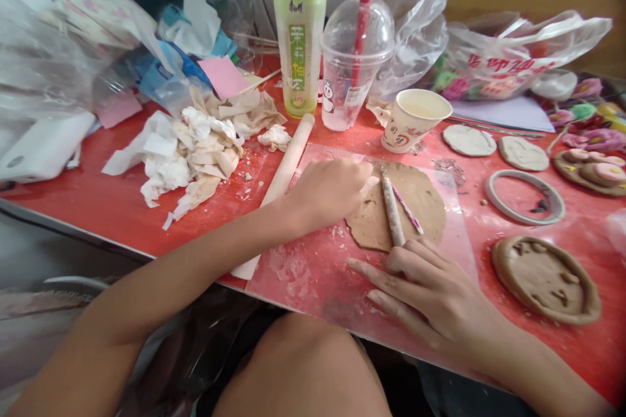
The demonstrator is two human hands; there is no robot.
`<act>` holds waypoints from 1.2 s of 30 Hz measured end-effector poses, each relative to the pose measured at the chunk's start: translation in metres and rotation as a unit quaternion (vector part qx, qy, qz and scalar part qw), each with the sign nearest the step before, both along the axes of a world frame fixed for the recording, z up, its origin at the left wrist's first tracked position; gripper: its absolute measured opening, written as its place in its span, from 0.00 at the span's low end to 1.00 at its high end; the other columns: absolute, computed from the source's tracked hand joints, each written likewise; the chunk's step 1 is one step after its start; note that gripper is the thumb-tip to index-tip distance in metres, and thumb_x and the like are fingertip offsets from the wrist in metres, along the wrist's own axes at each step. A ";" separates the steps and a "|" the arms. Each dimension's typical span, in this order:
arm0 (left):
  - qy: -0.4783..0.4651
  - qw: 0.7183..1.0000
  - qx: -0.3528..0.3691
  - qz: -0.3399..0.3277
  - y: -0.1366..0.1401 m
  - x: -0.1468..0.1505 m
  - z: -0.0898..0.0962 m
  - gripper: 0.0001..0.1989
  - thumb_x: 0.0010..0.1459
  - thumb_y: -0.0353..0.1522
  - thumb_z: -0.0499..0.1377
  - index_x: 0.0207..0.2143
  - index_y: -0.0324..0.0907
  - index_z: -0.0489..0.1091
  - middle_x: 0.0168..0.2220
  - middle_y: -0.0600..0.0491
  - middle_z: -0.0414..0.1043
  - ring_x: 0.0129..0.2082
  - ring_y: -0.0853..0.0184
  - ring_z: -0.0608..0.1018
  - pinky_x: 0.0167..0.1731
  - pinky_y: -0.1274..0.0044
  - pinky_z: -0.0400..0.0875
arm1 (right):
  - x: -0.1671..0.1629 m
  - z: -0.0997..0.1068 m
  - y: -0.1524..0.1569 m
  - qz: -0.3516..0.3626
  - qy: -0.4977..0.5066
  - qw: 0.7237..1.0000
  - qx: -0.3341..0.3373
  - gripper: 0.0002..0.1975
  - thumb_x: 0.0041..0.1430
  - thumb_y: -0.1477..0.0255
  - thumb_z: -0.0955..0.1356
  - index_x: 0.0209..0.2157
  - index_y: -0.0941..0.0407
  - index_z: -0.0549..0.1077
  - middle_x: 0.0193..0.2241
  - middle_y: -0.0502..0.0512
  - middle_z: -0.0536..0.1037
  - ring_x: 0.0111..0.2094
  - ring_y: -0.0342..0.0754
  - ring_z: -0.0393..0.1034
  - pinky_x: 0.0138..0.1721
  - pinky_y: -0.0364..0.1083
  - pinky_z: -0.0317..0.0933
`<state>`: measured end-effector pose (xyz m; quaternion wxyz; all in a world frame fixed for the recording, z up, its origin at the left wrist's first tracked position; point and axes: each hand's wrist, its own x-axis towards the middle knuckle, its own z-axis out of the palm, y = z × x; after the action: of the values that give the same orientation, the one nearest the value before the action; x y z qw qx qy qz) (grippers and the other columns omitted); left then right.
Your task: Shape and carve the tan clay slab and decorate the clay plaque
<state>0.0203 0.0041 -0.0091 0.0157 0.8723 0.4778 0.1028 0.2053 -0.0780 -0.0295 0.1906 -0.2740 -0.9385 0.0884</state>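
Observation:
A flattened brown clay slab (424,199) with a ragged edge lies on a clear plastic sheet (303,280). My left hand (330,192) is closed over the slab's left edge, its fingers curled; whatever they may hold is hidden. On the slab rest a pale clay-smeared stick tool (392,212) and a thin pink-and-white stick (408,210), side by side. My right hand (430,293) is at the near end of the stick tool, with thumb and index finger stretched apart over the sheet and the other fingers bent by the tool's end.
Left of the sheet lies a long pale rolling pin (288,159), beside crumpled tissues (195,150). Behind stand a drink bottle (299,45), a plastic cup (342,78) and a paper cup (415,120). At right are a grey ring (493,205) and a rimmed clay dish (548,283).

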 end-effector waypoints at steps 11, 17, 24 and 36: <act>-0.008 1.000 -0.004 -0.001 0.000 0.000 -0.001 0.16 0.64 0.34 0.44 0.31 0.38 0.67 0.30 0.50 0.72 0.30 0.62 0.75 0.27 0.73 0.61 | 0.000 -0.002 0.001 -0.006 0.000 1.000 -0.011 0.17 0.61 0.71 0.62 0.51 0.60 0.70 0.28 0.54 0.67 0.30 0.45 0.60 0.32 0.48 0.60; 0.000 1.000 -0.011 0.006 -0.001 0.001 0.001 0.16 0.64 0.34 0.44 0.32 0.38 0.68 0.29 0.49 0.72 0.31 0.63 0.75 0.27 0.74 0.62 | -0.003 -0.003 0.003 -0.004 0.002 0.999 0.037 0.16 0.62 0.71 0.62 0.47 0.61 0.73 0.25 0.54 0.68 0.28 0.45 0.60 0.31 0.47 0.59; -0.004 1.000 -0.008 0.001 0.000 0.001 0.000 0.16 0.64 0.33 0.44 0.32 0.38 0.68 0.29 0.50 0.72 0.30 0.63 0.75 0.26 0.74 0.61 | 0.000 -0.002 0.002 -0.006 0.021 1.000 0.018 0.16 0.61 0.72 0.63 0.49 0.60 0.72 0.27 0.54 0.67 0.30 0.45 0.60 0.33 0.47 0.59; -0.005 1.000 0.000 0.000 0.000 0.000 -0.002 0.16 0.64 0.34 0.44 0.31 0.38 0.68 0.30 0.50 0.73 0.30 0.63 0.76 0.26 0.74 0.60 | 0.000 -0.006 0.003 -0.016 -0.007 0.999 0.033 0.17 0.61 0.69 0.63 0.49 0.60 0.72 0.26 0.54 0.67 0.29 0.46 0.61 0.32 0.48 0.61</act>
<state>0.0204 0.0045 -0.0113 0.0183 0.8717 0.4778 0.1075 0.2052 -0.0748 -0.0352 0.1941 -0.2836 -0.9376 0.0527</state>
